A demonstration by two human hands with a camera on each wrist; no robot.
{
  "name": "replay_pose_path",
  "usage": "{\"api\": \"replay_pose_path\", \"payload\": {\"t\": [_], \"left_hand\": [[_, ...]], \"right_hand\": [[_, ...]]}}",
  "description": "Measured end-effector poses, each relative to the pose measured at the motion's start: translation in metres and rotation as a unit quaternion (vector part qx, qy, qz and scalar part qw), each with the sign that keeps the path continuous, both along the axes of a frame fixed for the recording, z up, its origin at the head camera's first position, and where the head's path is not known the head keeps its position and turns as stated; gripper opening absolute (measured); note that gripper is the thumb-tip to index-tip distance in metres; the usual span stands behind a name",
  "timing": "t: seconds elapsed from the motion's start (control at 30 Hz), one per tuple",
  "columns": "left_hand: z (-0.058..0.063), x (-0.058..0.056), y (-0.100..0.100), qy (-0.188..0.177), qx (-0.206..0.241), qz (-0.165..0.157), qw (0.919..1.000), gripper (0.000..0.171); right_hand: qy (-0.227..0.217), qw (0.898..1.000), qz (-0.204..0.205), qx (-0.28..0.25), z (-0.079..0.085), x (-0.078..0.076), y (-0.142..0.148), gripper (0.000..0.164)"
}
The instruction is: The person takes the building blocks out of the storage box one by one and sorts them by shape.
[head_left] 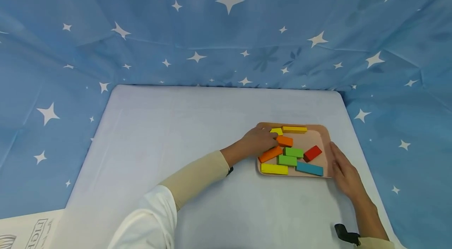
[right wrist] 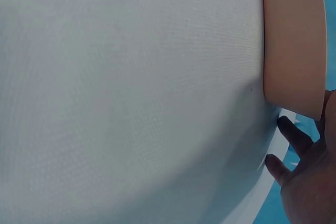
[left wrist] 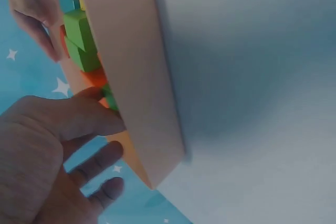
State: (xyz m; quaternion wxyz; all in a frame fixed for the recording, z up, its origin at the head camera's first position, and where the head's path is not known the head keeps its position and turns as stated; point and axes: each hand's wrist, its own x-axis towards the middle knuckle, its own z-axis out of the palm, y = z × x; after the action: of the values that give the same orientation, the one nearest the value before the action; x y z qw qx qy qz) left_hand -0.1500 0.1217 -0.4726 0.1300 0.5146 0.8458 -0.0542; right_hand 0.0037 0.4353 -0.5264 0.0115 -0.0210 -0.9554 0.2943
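A shallow wooden tray holds several coloured blocks. My left hand reaches over its left end, and in the left wrist view the thumb and index finger pinch a green block just inside the rim; the other fingers are spread apart. Close to that hand lie orange blocks and a yellow-green block. My right hand touches the outside of the tray's right end, fingers mostly straight. In the right wrist view that hand is partly cut off at the tray's corner.
Green blocks, a red block, a blue block and yellow blocks lie in the tray. The white table stretches left of it. A blue star-patterned cloth surrounds the table, with a printed sheet at lower left.
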Motion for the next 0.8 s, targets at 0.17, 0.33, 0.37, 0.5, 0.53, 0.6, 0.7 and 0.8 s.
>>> {"api": "replay_pose_path", "payload": {"t": [0.17, 0.33, 0.37, 0.5, 0.53, 0.6, 0.7, 0.8], "left_hand": [[0.006, 0.0, 0.008, 0.02, -0.014, -0.005, 0.9997, 0.032], [0.013, -0.001, 0.013, 0.024, -0.039, -0.015, 0.9988, 0.029], [0.014, -0.001, 0.014, 0.023, -0.047, -0.015, 0.9985, 0.029], [0.015, 0.0, 0.017, 0.019, -0.068, -0.014, 0.9974, 0.032], [0.015, 0.001, 0.018, 0.018, -0.07, -0.014, 0.9973, 0.033], [0.014, 0.0, 0.018, 0.016, -0.071, -0.017, 0.9972, 0.034], [0.012, -0.003, 0.015, 0.001, -0.052, -0.021, 0.9984, 0.033], [0.006, -0.009, 0.01, -0.012, -0.027, -0.032, 0.9991, 0.032]], "right_hand": [[-0.008, 1.0, -0.01, -0.006, 0.001, 0.002, 0.0, 0.06], [-0.012, 1.0, -0.013, -0.012, 0.001, 0.003, 0.001, 0.059], [-0.012, 1.0, -0.013, -0.013, 0.001, 0.003, 0.0, 0.059], [-0.01, 1.0, -0.013, -0.021, 0.0, 0.005, 0.0, 0.058], [-0.01, 1.0, -0.013, -0.024, 0.0, 0.005, 0.0, 0.058], [-0.009, 0.999, -0.014, -0.031, -0.001, 0.006, 0.001, 0.058], [-0.004, 0.999, -0.014, -0.04, -0.002, 0.007, 0.0, 0.058], [0.018, 0.999, -0.005, -0.046, -0.005, 0.007, 0.0, 0.056]]}}
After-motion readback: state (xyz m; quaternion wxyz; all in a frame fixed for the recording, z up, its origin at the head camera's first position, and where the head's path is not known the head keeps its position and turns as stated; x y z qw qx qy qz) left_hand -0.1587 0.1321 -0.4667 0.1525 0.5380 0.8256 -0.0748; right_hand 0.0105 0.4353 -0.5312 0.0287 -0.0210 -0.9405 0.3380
